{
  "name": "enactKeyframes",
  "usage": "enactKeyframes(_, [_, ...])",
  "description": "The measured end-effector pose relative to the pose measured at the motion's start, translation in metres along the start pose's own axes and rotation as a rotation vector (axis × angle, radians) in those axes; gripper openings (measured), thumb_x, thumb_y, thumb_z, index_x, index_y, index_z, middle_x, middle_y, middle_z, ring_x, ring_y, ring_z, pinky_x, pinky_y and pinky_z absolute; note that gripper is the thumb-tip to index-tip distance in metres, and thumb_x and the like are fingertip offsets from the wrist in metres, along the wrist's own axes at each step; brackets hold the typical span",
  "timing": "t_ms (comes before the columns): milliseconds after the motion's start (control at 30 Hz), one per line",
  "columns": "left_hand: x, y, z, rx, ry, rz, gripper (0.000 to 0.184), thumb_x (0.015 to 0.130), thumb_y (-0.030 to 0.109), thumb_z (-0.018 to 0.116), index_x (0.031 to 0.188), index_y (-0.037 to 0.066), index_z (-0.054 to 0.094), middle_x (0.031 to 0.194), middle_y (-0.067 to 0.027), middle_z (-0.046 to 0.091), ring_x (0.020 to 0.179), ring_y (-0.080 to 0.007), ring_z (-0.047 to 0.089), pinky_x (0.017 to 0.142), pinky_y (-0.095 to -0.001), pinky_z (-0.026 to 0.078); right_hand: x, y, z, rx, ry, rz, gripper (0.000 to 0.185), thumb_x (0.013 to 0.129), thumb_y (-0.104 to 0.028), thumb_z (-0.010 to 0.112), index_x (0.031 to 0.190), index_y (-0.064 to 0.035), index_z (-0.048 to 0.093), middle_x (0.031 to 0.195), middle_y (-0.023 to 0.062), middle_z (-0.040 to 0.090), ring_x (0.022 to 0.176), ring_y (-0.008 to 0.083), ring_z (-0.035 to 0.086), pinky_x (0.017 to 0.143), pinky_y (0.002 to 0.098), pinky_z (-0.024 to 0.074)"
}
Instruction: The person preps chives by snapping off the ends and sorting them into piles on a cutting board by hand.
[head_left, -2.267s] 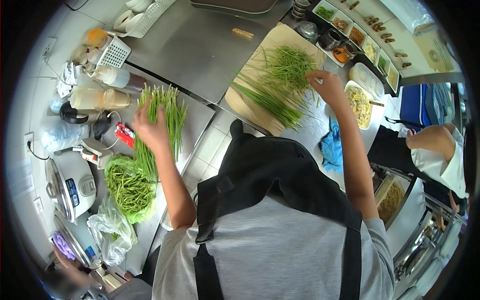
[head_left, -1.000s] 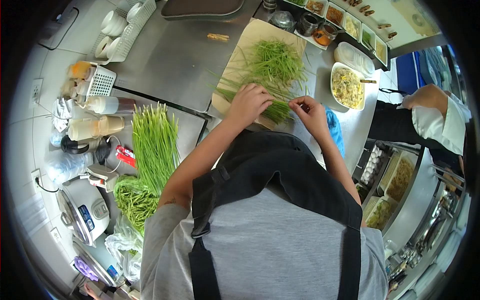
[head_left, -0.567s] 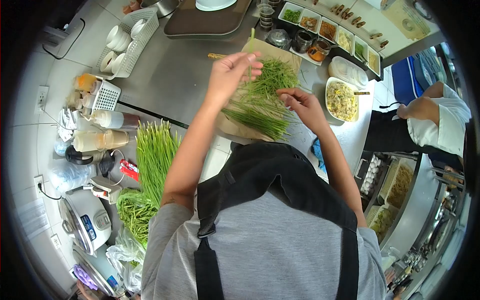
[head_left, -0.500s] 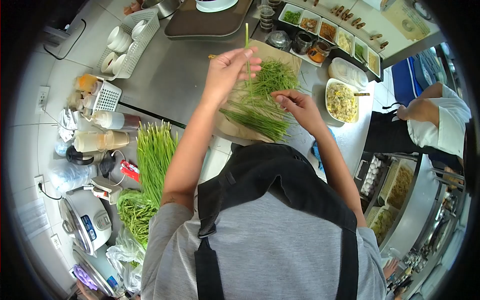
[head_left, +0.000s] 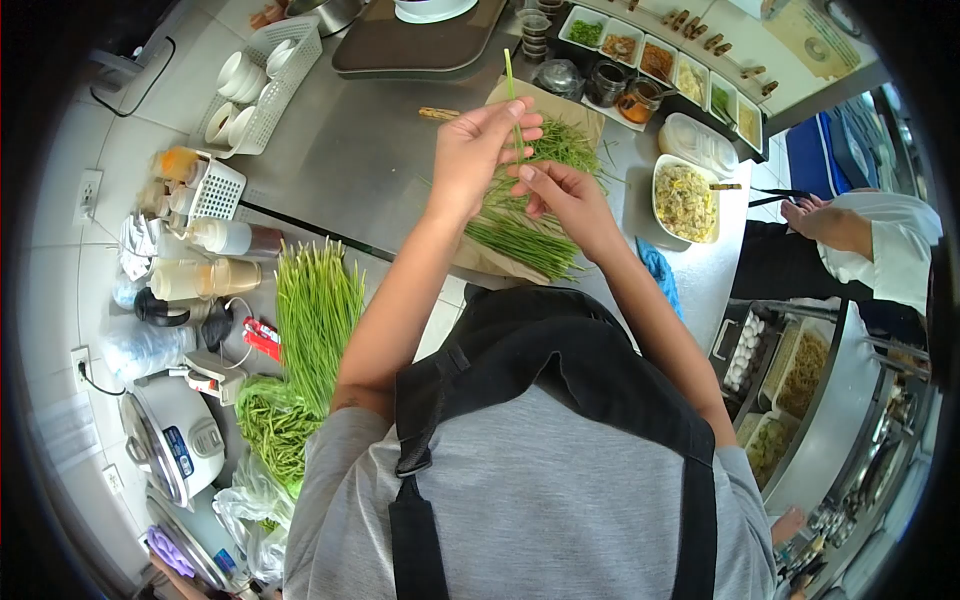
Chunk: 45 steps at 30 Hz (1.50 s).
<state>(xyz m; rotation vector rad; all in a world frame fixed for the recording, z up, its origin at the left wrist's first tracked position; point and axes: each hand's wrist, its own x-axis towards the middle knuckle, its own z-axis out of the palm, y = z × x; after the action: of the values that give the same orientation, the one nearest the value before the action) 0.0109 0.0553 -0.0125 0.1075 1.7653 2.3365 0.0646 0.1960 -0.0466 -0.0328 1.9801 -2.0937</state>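
Note:
A single green chive stalk (head_left: 509, 75) stands nearly upright in my left hand (head_left: 478, 155), pinched between thumb and fingers. My right hand (head_left: 568, 200) has its thumb and forefinger closed at the stalk's lower part, just below the left fingers. Beneath both hands, a bundle of chives (head_left: 525, 243) and a loose heap of thin green trimmings (head_left: 565, 150) lie on brown paper (head_left: 495, 265). A brown handle (head_left: 438, 114) shows just left of my left hand; what it belongs to is hidden.
Large bunches of chives (head_left: 318, 320) lie at left beside a bag of green beans (head_left: 270, 430). A bowl of mixed food (head_left: 686, 205), a blue cloth (head_left: 657, 275) and topping containers (head_left: 655, 62) are right. A dark tray (head_left: 415, 40) lies behind. A co-worker (head_left: 870, 240) stands right.
My right hand has moved left and up to the stalk, joining the left hand. The left hand has shifted slightly right. The co-worker's arm has shifted.

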Motion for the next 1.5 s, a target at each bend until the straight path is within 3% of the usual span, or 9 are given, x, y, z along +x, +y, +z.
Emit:
enactKeyframes(133, [-0.003, -0.006, 0.000, 0.009, 0.032, 0.053, 0.032, 0.091, 0.022, 0.058, 0.113, -0.001, 0.061, 0.098, -0.0125, 0.066, 0.086, -0.0186, 0.065, 0.073, -0.0288, 0.055, 0.008, 0.000, 0.005, 0.040, 0.032, -0.029, 0.025, 0.093, -0.026, 0.055, 0.098, -0.0033, 0.063, 0.080, 0.0001, 0.061, 0.065, 0.0054, 0.049, 0.061, 0.0203, 0.0411])
enactKeyframes(333, [-0.007, -0.019, -0.010, -0.095, 0.160, 0.041, 0.031, 0.092, 0.022, 0.057, 0.111, -0.003, 0.061, 0.097, -0.0150, 0.066, 0.083, -0.0193, 0.066, 0.072, -0.0291, 0.055, 0.016, 0.027, 0.001, 0.972, 0.024, 0.290, 0.014, 0.092, -0.019, 0.052, 0.089, -0.0066, 0.059, 0.073, 0.0014, 0.057, 0.057, 0.0093, 0.045, 0.055, 0.0226, 0.0377])
enactKeyframes(433, [-0.005, -0.017, -0.017, -0.018, 0.164, 0.082, 0.032, 0.092, 0.022, 0.056, 0.111, -0.003, 0.060, 0.097, -0.0154, 0.066, 0.082, -0.0198, 0.066, 0.071, -0.0297, 0.056, 0.014, 0.052, -0.007, 1.176, 0.065, 0.324, 0.014, 0.091, -0.017, 0.051, 0.091, -0.0056, 0.058, 0.074, 0.0026, 0.058, 0.056, 0.0096, 0.045, 0.054, 0.0236, 0.0379])
enactKeyframes(633, [0.003, -0.012, -0.037, -0.076, 0.188, 0.055, 0.032, 0.092, 0.023, 0.056, 0.112, -0.002, 0.060, 0.096, -0.0144, 0.066, 0.083, -0.0201, 0.066, 0.071, -0.0301, 0.056, 0.001, 0.053, -0.008, 0.797, 0.166, 0.349, 0.020, 0.090, -0.014, 0.049, 0.103, -0.0017, 0.058, 0.074, 0.0014, 0.055, 0.060, 0.0095, 0.044, 0.057, 0.0235, 0.0388])
enactKeyframes(833, [0.009, -0.014, -0.046, -0.137, 0.221, 0.051, 0.033, 0.091, 0.022, 0.058, 0.111, -0.004, 0.059, 0.097, -0.0176, 0.066, 0.082, -0.0221, 0.067, 0.068, -0.0304, 0.057, -0.006, 0.054, -0.005, 0.426, -0.108, 0.300, 0.034, 0.089, -0.017, 0.052, 0.116, 0.0027, 0.058, 0.073, -0.0026, 0.051, 0.062, 0.0065, 0.044, 0.057, 0.0207, 0.0366])
enactKeyframes(1033, [0.003, -0.012, -0.054, -0.134, 0.262, 0.054, 0.034, 0.092, 0.024, 0.057, 0.116, 0.000, 0.057, 0.097, -0.0116, 0.065, 0.086, -0.0190, 0.065, 0.074, -0.0308, 0.056, -0.012, 0.035, 0.008, 0.127, -0.237, 0.321, 0.026, 0.090, -0.022, 0.055, 0.100, -0.0003, 0.065, 0.068, -0.0046, 0.045, 0.057, 0.0051, 0.037, 0.051, 0.0209, 0.0301])
enactKeyframes(1267, [-0.047, -0.005, -0.073, -0.424, 0.311, 0.047, 0.038, 0.092, 0.025, 0.058, 0.119, -0.001, 0.054, 0.099, -0.0108, 0.063, 0.088, -0.0185, 0.063, 0.077, -0.0320, 0.054, 0.008, 0.081, -0.002, 0.721, -0.135, 0.410, 0.020, 0.089, -0.022, 0.053, 0.094, -0.0038, 0.059, 0.070, -0.0024, 0.046, 0.056, 0.0071, 0.035, 0.052, 0.0223, 0.0314])
enactKeyframes(1400, [-0.100, -0.001, -0.110, -0.069, 0.544, 0.171, 0.039, 0.092, 0.025, 0.058, 0.117, -0.004, 0.056, 0.100, -0.0139, 0.065, 0.083, -0.0187, 0.065, 0.077, -0.0305, 0.054, 0.005, 0.074, 0.012, 0.686, -0.095, 0.534, 0.021, 0.089, -0.020, 0.051, 0.099, -0.0036, 0.057, 0.073, -0.0011, 0.047, 0.060, 0.0081, 0.038, 0.055, 0.0228, 0.0344])
enactKeyframes(1500, [-0.143, 0.008, -0.150, 0.412, 0.668, 0.406, 0.021, 0.089, 0.007, 0.060, 0.108, -0.002, 0.064, 0.101, -0.0113, 0.068, 0.092, -0.0148, 0.064, 0.083, -0.0277, 0.049, 0.014, 0.061, 0.005, 0.597, -0.057, 0.463, 0.025, 0.089, -0.019, 0.051, 0.105, -0.0012, 0.058, 0.074, -0.0013, 0.047, 0.061, 0.0081, 0.040, 0.057, 0.0226, 0.0357])
